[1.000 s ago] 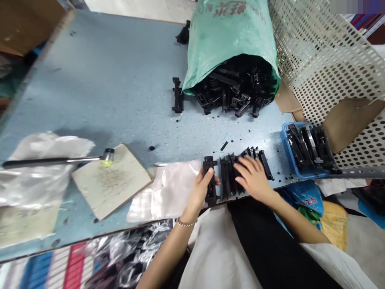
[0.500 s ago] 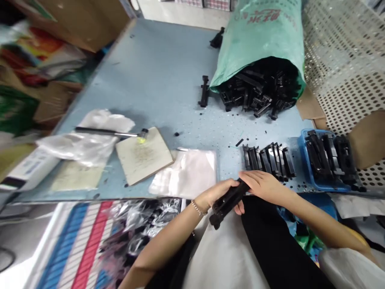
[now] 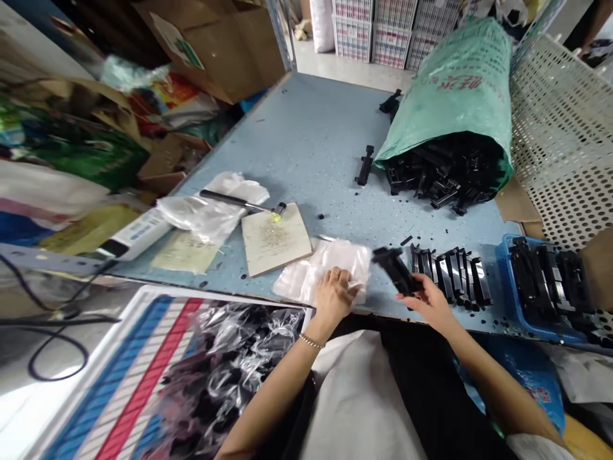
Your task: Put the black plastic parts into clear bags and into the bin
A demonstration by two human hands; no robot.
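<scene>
My right hand (image 3: 428, 303) is closed round the lower end of a long black plastic part (image 3: 395, 271), which tilts up and to the left above the table edge. My left hand (image 3: 335, 294) rests on a stack of clear plastic bags (image 3: 297, 275). Its fingers are curled, and a whitish bag edge (image 3: 354, 285) sticks up at the fingertips. Just right of the held part, a row of similar black parts (image 3: 450, 275) lies side by side on the blue table (image 3: 297, 140).
A green sack (image 3: 450, 102) spills black parts at the back right. A blue basket (image 3: 507, 268) holds more. Left of the bags lie a wooden block (image 3: 278, 246) and a hammer (image 3: 239, 201). Below the table edge stands a crate of bagged parts (image 3: 230, 358).
My left hand has let go of the black part and moved left onto the plastic bags. My right hand now holds the part alone, farther right. The camera view has shifted.
</scene>
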